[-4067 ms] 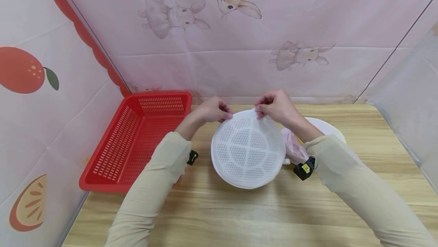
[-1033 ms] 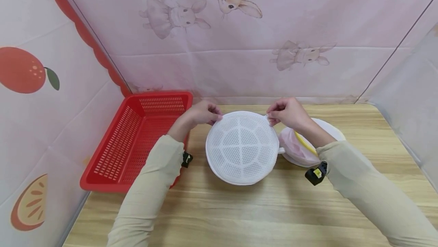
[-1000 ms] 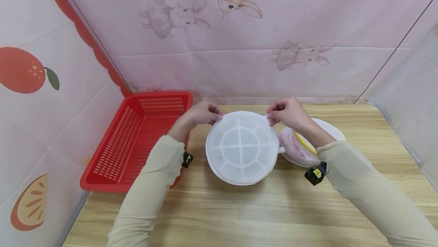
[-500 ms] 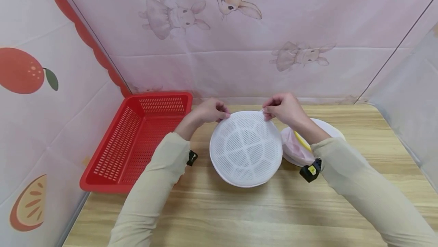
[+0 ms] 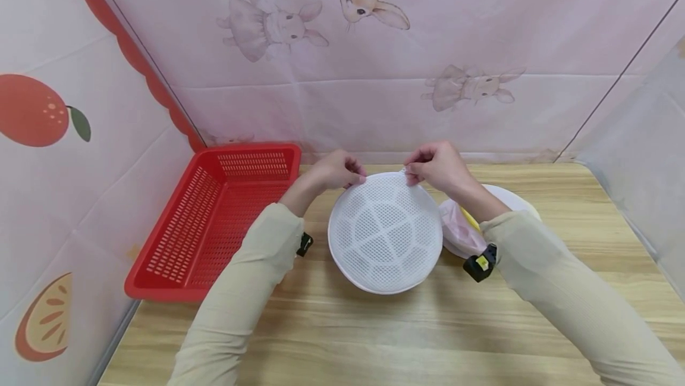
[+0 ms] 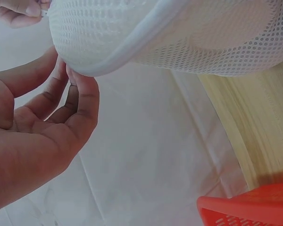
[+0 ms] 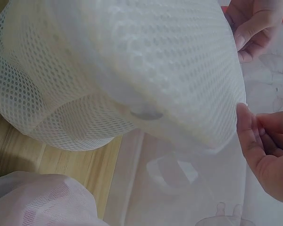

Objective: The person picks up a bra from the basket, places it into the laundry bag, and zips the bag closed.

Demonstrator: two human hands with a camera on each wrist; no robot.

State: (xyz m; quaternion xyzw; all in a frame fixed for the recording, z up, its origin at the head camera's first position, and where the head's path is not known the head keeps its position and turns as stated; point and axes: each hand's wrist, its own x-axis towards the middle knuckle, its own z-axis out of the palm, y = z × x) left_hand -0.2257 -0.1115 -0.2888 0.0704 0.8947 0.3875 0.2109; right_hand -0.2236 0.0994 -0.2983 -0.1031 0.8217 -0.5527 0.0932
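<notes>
A round white mesh laundry bag (image 5: 385,234) is held up over the table between both hands, its ribbed circular face towards me. My left hand (image 5: 334,170) pinches the far rim with thumb and fingers, and the left wrist view shows those fingertips at the piped edge of the mesh bag (image 6: 99,33). A short way right along the same rim, my right hand (image 5: 439,166) pinches a small white piece that looks like the zipper pull. In the right wrist view the bag (image 7: 174,61) bulges with something pale inside, which I cannot make out.
A red slotted plastic basket (image 5: 160,297) stands left of the bag. On the right, partly behind my right forearm, lies a pink mesh piece (image 5: 457,228) beside a yellow edge and a white round piece (image 5: 514,198). A printed cloth wall (image 5: 342,118) rises behind the wooden table (image 5: 407,344).
Since a second ago my right hand has moved left along the rim and my left hand slightly right, so they are closer together. The bag has shifted a little right and turned.
</notes>
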